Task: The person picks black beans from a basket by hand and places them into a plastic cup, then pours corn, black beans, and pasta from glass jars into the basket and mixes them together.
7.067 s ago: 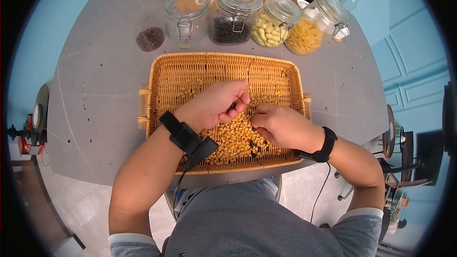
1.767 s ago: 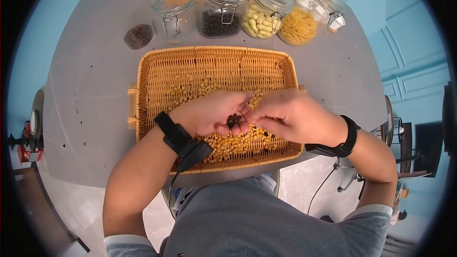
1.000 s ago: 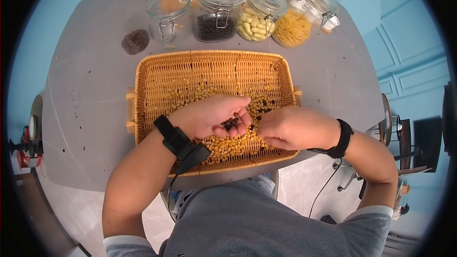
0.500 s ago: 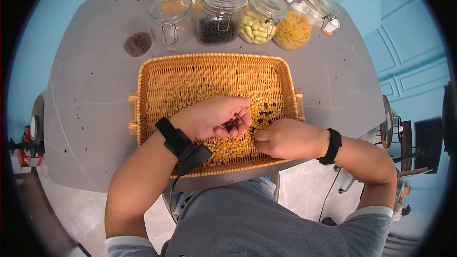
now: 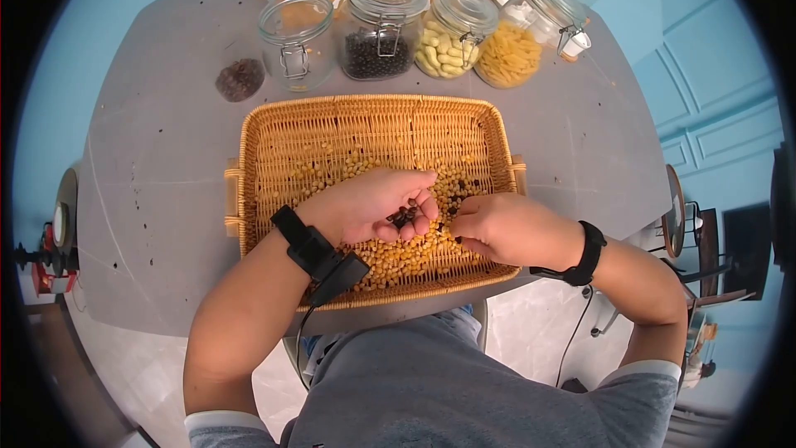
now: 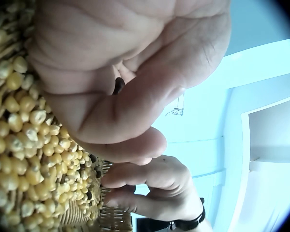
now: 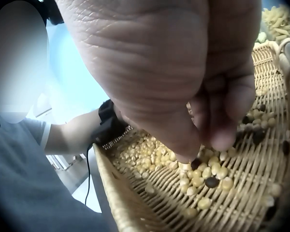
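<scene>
My left hand [image 5: 373,206] is held palm up over the middle of the wicker basket [image 5: 373,101], fingers curled round several dark beans [image 5: 404,216]. In the left wrist view, one dark bean [image 6: 118,86] shows inside those curled fingers. Yellow corn kernels [image 5: 394,259] lie spread below, with some loose dark beans among them. On the right side of the basket, my right hand [image 5: 522,228] reaches down with thumb and fingers brought together. A dark bean [image 7: 196,164] shows right at its fingertips in the right wrist view, close over the kernels.
Behind the basket stand an open glass jar [image 5: 297,50], a jar of dark beans [image 5: 380,51], a jar of peanuts [image 5: 446,56] and a tilted jar of pasta [image 5: 508,51]. A bag of dark reddish contents [image 5: 240,80] lies at the left.
The left hand stays nearly still over the last second. My right hand, lower half a second ago, has moved slightly up and turned, showing its thumb side. More dark beans show in the left hand than at first.
</scene>
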Tool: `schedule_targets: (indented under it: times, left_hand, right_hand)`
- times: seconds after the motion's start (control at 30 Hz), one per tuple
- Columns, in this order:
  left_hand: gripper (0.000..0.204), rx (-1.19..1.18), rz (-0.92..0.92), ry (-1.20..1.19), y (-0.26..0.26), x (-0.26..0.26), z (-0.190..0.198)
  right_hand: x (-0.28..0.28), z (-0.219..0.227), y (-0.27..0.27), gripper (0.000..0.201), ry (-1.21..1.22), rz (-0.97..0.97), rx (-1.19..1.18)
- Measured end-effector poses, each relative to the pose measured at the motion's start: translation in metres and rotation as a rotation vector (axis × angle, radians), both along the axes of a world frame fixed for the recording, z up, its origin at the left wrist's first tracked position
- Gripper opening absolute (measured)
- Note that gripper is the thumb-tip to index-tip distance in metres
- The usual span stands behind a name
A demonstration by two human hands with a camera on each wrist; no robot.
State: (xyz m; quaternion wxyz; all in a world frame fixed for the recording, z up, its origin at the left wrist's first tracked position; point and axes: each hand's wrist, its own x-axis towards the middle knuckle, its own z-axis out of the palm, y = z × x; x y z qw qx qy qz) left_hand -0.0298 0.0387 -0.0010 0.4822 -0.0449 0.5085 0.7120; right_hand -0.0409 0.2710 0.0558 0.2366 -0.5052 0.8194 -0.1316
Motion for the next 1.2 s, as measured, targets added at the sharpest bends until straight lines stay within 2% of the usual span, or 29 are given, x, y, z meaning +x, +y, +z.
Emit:
schedule_targets:
  times: [0.13,0.2,0.33,0.4,0.43,0.5,0.57,0.63,0.7,0.8,0.87,0.97,1.2]
  left_hand:
    - [0.047,-0.001,-0.012,0.009,0.000,-0.001,-0.004]
    - [0.047,0.007,-0.019,0.001,-0.001,-0.001,-0.004]
    - [0.047,0.010,-0.027,0.016,-0.001,-0.002,-0.005]
    - [0.046,-0.028,-0.011,0.010,0.001,0.000,-0.001]
    - [0.046,-0.028,-0.010,0.010,0.003,0.001,0.001]
    - [0.046,-0.035,0.025,-0.012,0.006,0.003,0.003]
    - [0.046,-0.006,0.016,-0.013,0.006,0.002,0.000]
    - [0.047,0.028,0.013,-0.018,0.003,0.000,-0.005]
    - [0.047,0.076,0.003,-0.004,0.000,-0.001,-0.008]
    - [0.046,0.025,0.004,-0.004,0.001,-0.001,0.000]
    - [0.046,0.021,0.004,0.001,0.001,-0.001,0.000]
    - [0.046,0.026,0.003,-0.003,0.000,0.000,-0.001]
    - [0.046,0.025,0.000,-0.004,0.001,-0.001,-0.004]
  right_hand:
    - [0.003,-0.008,-0.001,0.008,0.080,0.058,0.065]
    - [0.003,-0.005,-0.003,0.009,0.121,0.148,0.068]
    - [0.003,-0.009,-0.002,0.009,0.133,0.125,0.072]
    - [-0.003,-0.001,-0.003,0.008,0.007,0.005,-0.023]
    - [-0.005,0.004,-0.007,0.008,0.007,0.006,-0.023]
    - [-0.008,0.015,-0.016,0.011,-0.217,-0.137,-0.303]
    - [-0.012,0.017,-0.017,0.013,-0.246,-0.187,-0.325]
    - [-0.029,0.013,-0.016,0.015,-0.054,-0.159,-0.350]
    - [-0.059,0.013,-0.007,0.016,0.379,-0.166,-0.111]
    - [-0.078,0.001,0.000,0.017,0.492,-0.228,0.005]
    - [-0.082,-0.008,-0.002,0.013,0.645,-0.147,0.341]
    - [-0.086,-0.026,-0.004,0.013,0.724,-0.103,0.332]
    - [-0.098,-0.027,-0.013,0.011,0.688,-0.133,0.308]
